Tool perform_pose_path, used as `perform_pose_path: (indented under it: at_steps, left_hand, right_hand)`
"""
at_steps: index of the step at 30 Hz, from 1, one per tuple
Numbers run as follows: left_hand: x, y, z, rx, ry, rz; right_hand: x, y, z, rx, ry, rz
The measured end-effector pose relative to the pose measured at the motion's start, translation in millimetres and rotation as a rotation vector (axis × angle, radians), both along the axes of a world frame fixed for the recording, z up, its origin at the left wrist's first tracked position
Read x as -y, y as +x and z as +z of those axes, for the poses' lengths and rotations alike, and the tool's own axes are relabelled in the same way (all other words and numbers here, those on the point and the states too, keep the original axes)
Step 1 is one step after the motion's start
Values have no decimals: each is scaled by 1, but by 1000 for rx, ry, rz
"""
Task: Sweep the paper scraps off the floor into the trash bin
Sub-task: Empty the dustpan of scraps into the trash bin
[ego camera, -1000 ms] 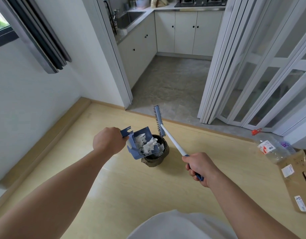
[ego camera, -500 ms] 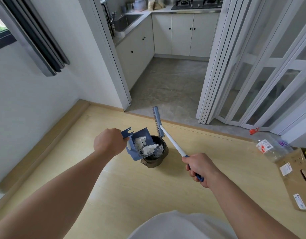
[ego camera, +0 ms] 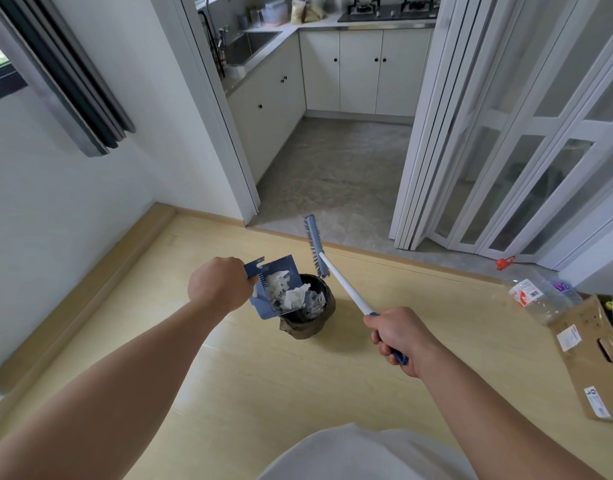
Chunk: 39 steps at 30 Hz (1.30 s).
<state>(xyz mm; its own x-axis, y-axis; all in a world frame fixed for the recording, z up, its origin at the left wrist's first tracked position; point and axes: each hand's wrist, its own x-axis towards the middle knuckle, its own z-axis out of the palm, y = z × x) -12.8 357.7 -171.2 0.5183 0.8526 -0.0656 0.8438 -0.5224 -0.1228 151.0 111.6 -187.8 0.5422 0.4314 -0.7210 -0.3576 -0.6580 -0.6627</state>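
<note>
Left hand (ego camera: 219,285): fist closed on the handle of a blue dustpan (ego camera: 282,265), back of the hand towards the camera, fingers wrapped round the handle and mostly hidden.

Dustpan: held off the floor and tilted, its open lip over the mouth of the bin (ego camera: 319,318). Whether pan and rim touch cannot be told.

Scraps (ego camera: 293,297): white crumpled paper, lying in the pan and at its lower lip, some over or inside the bin opening. None seen on the floor (ego camera: 298,393) around the bin.

Bin: small, round, black, with a dark liner, standing upright on the light wood floor between the two hands.

Right hand (ego camera: 398,336): fingers clamped round the blue grip end of a broom (ego camera: 343,285). The white shaft slants up and away to the left. The blue brush head (ego camera: 314,244) is held in the air just beyond the bin, bristles facing right.

Surroundings: a flattened cardboard box (ego camera: 589,351) lies on the floor at the right edge, with a clear plastic bottle (ego camera: 533,299) just beside it. A small red object (ego camera: 505,263) lies near the folding door (ego camera: 506,150). Beyond the threshold is a kitchen with grey flooring, white cabinets (ego camera: 360,74), a sink (ego camera: 249,45) on the left worktop and a hob (ego camera: 388,10) at the back. A dark curtain (ego camera: 66,81) hangs at upper left.
</note>
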Motion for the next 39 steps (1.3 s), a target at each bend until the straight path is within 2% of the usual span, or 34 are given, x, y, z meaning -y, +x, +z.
perform_pose_path:
  at_steps: [9, 28, 33, 39]
  left_hand:
    - [-8, 2, 5, 69, -29, 59]
    - [-5, 3, 0, -17, 6, -8]
    - [-5, 3, 0, 11, -8, 29]
    - [-3, 2, -2, -48, 15, -44]
  right_hand:
    - [-1, 3, -2, -4, -9, 4]
    - [-1, 0, -5, -10, -9, 16]
    - [0, -1, -4, -6, -5, 20]
    - [1, -3, -4, 2, -2, 21]
